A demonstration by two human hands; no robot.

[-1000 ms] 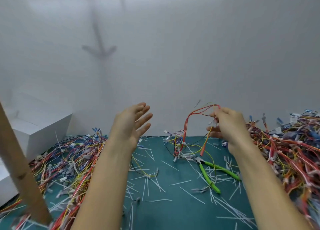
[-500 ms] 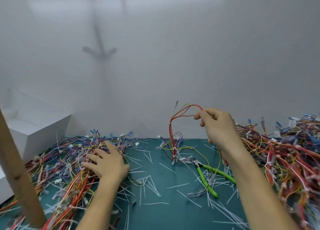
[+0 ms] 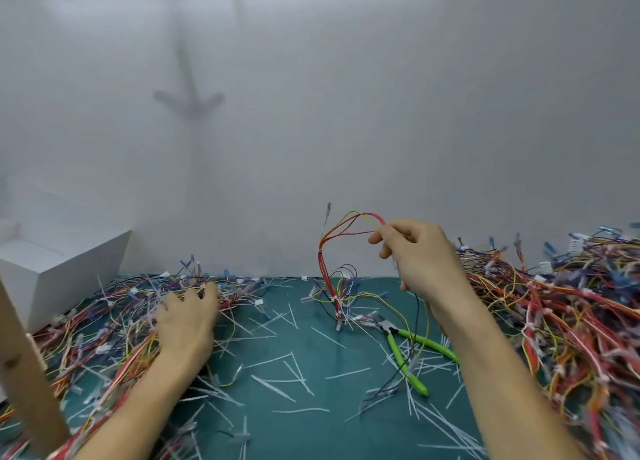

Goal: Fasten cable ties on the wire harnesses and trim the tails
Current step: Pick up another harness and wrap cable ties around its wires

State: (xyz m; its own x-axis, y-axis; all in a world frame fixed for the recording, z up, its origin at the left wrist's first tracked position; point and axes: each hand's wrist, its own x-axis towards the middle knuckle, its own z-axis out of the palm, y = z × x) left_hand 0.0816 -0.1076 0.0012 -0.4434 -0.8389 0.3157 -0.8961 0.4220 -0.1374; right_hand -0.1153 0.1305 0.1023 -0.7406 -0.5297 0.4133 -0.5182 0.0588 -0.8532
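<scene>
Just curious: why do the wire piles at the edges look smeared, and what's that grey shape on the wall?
Head view: wire piles blur, likely motion plus wide lens; the held harness is sharper; the grey shape seems a shadow.

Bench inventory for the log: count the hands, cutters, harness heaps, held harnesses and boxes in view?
Hands: 2 (left hand, right hand)
Green cutters: 1
Harness heaps: 2 (left heap, right heap)
Held harness: 1
White box: 1
Total: 7

the left hand (image 3: 185, 321) and right hand (image 3: 420, 251) are bare, forearms (image 3: 502, 373) too.
</scene>
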